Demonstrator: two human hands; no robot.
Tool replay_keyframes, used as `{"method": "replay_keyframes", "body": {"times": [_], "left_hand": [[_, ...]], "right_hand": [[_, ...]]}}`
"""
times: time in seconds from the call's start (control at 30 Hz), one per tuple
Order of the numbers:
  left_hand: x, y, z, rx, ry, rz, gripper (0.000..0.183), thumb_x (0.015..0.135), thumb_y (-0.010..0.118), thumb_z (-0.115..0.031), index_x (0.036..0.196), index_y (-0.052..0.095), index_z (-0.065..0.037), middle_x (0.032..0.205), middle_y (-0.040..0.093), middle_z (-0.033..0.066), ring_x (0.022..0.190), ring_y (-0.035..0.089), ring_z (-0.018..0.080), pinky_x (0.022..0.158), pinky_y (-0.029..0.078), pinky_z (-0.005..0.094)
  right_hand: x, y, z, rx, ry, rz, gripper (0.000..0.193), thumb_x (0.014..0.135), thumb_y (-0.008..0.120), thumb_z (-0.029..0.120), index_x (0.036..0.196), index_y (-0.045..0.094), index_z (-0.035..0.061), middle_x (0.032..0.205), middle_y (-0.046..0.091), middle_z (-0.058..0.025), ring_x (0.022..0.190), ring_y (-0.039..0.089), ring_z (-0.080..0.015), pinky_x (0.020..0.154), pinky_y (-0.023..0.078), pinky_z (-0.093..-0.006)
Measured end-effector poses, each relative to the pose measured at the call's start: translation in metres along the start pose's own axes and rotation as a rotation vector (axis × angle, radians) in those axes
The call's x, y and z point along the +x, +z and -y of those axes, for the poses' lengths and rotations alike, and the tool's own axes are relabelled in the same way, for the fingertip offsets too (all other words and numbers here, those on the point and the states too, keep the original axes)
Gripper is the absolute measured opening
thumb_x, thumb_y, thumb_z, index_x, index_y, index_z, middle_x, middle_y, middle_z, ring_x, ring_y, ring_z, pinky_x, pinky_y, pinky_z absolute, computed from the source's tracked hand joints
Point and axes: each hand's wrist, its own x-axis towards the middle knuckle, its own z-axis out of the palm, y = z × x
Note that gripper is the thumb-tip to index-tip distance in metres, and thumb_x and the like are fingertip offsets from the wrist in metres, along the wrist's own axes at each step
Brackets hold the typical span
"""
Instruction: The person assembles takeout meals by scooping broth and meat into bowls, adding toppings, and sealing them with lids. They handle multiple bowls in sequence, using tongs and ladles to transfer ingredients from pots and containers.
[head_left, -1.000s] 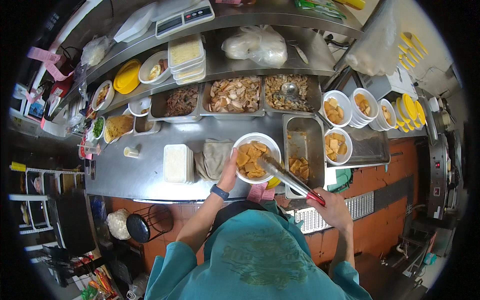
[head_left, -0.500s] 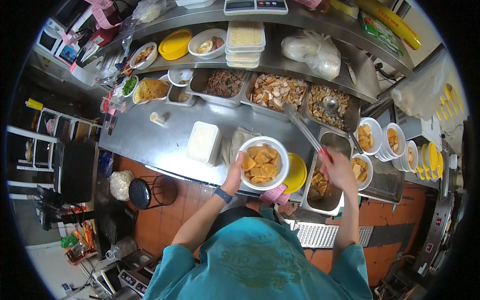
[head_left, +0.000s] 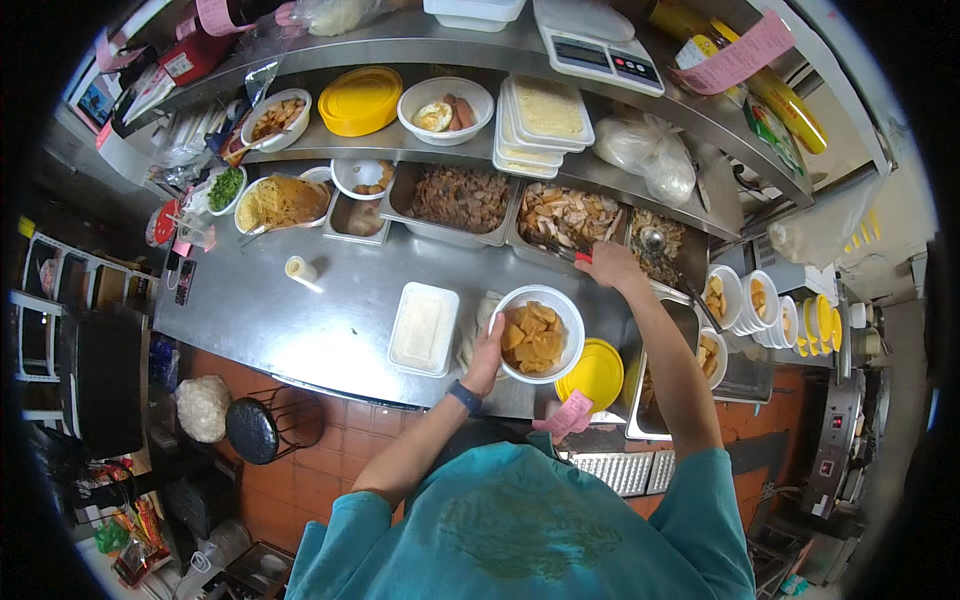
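Observation:
My left hand (head_left: 487,352) grips the near rim of a white bowl (head_left: 540,335) filled with orange-brown fried pieces, held just above the steel counter (head_left: 300,320). My right hand (head_left: 610,265) reaches forward and holds red-handled tongs (head_left: 562,250) whose tips lie in a steel tray of pale chopped meat (head_left: 567,213). A tray of darker shredded meat (head_left: 460,198) sits to its left. A yellow lid (head_left: 597,373) lies on the counter right of the bowl.
A white lidded box (head_left: 424,327) lies left of the bowl. Stacked white bowls of food (head_left: 745,300) stand at the right. The shelf behind carries a yellow lid (head_left: 360,98), a bowl with egg (head_left: 445,108), stacked boxes (head_left: 545,115) and a scale (head_left: 595,45). A black stool (head_left: 255,428) stands below.
My right hand has swung the tongs from the deep tray at the right forward to the pale meat tray. The bowl stays in my left hand; my view turned left.

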Motion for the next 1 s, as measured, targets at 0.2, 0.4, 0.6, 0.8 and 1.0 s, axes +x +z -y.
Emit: {"method": "replay_keyframes", "body": {"times": [0.2,0.4,0.6,0.8,1.0], "left_hand": [[0.01,0.005,-0.009,-0.033,-0.01,0.036,0.061,0.102,0.049,-0.048,0.139,0.049,0.001,0.135,0.055,0.0095,0.124,0.049,0.0175,0.107,0.036,0.0308],[0.014,0.008,-0.021,-0.077,0.0,-0.028,0.06,0.102,0.049,-0.048,0.14,0.048,-0.002,0.133,0.056,0.0081,0.122,0.051,0.0166,0.106,0.038,0.0308],[0.032,-0.001,-0.013,-0.168,0.032,-0.001,0.062,0.102,0.049,-0.05,0.142,0.045,-0.004,0.135,0.055,0.008,0.125,0.051,0.018,0.108,0.039,0.0329],[0.05,-0.01,-0.002,-0.113,0.046,-0.007,0.061,0.102,0.049,-0.05,0.144,0.044,-0.006,0.14,0.052,0.0077,0.128,0.05,0.0188,0.109,0.038,0.0339],[0.072,-0.004,-0.006,-0.134,-0.005,-0.072,0.06,0.102,0.05,-0.049,0.145,0.044,-0.007,0.14,0.053,0.0044,0.128,0.05,0.0172,0.108,0.039,0.0325]], "right_hand": [[-0.003,0.017,-0.008,0.172,0.126,0.051,0.047,0.094,0.06,0.047,0.096,0.066,0.0001,0.081,0.072,-0.017,0.074,0.071,-0.0331,0.066,0.056,-0.0438],[-0.023,0.022,-0.037,0.717,0.238,0.15,0.038,0.094,0.062,0.037,0.096,0.064,-0.0006,0.065,0.066,-0.0079,0.045,0.058,-0.0148,0.042,0.046,-0.0292],[-0.006,0.033,-0.023,0.303,0.047,-0.072,0.04,0.093,0.063,0.041,0.094,0.064,0.0017,0.065,0.066,-0.0097,0.046,0.06,-0.0181,0.044,0.048,-0.0328],[-0.005,0.029,-0.048,0.998,0.195,0.249,0.033,0.097,0.061,0.036,0.088,0.06,0.0044,0.063,0.059,-0.0049,0.043,0.05,-0.0113,0.04,0.038,-0.0269],[-0.068,0.034,-0.076,1.407,0.207,0.302,0.034,0.1,0.057,0.037,0.092,0.06,0.0046,0.061,0.055,-0.0003,0.04,0.042,-0.0069,0.037,0.031,-0.0226]]}}
